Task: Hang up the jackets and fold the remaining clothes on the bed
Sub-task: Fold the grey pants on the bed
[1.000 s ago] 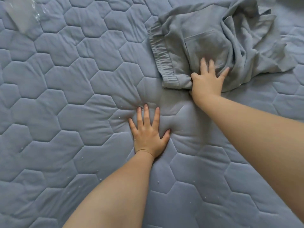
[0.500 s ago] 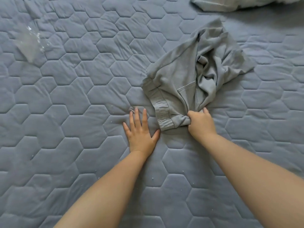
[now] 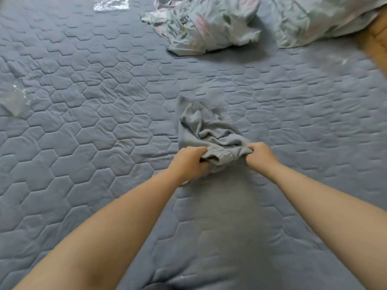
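On bed (image 3: 83,126): left hand (image 3: 189,162), right hand (image 3: 260,156) each grip closed on grey shorts (image 3: 207,132); floral bedding (image 3: 209,26) beyond

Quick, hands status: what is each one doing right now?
Left hand: closed, gripping the near edge of the grey garment.
Right hand: closed, gripping the same edge further right.

Both bare arms extended forward, left hand (image 3: 189,162) fisted, right hand (image 3: 260,156) fisted

Clear plastic wrappers (image 3: 111,3) (image 3: 13,99) lie near floral bedding (image 3: 207,24).
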